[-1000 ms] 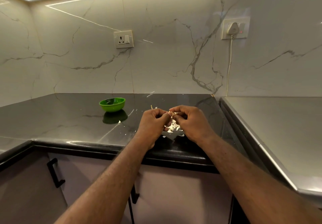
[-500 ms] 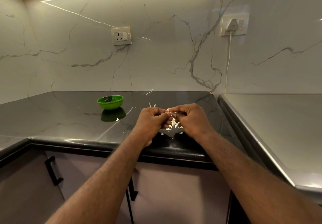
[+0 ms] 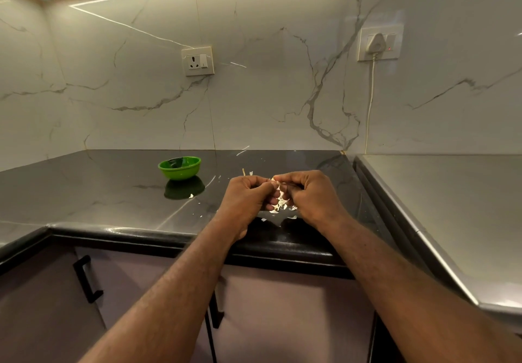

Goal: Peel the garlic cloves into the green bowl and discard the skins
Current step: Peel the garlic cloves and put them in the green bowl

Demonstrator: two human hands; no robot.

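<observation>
Garlic clove (image 3: 275, 184): pale, mostly hidden, pinched between the fingertips of both hands just above the table (image 3: 113, 193); its long axis cannot be told. Left hand (image 3: 246, 196), right hand (image 3: 310, 193): knuckles up, fingers curled, thumbs meeting over the clove, forearms converging. Garlic skins (image 3: 282, 207): loose heap on the table beneath the hands. Green bowl (image 3: 179, 168): upright, well apart to the left.

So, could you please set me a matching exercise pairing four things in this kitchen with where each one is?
1 green bowl
2 garlic clove
3 garlic skins
4 white plug

a in the wall socket
b scattered on the black countertop
c pinched between left hand and right hand
d upright, left of the left hand

Pairs: 1-d, 2-c, 3-b, 4-a
</observation>
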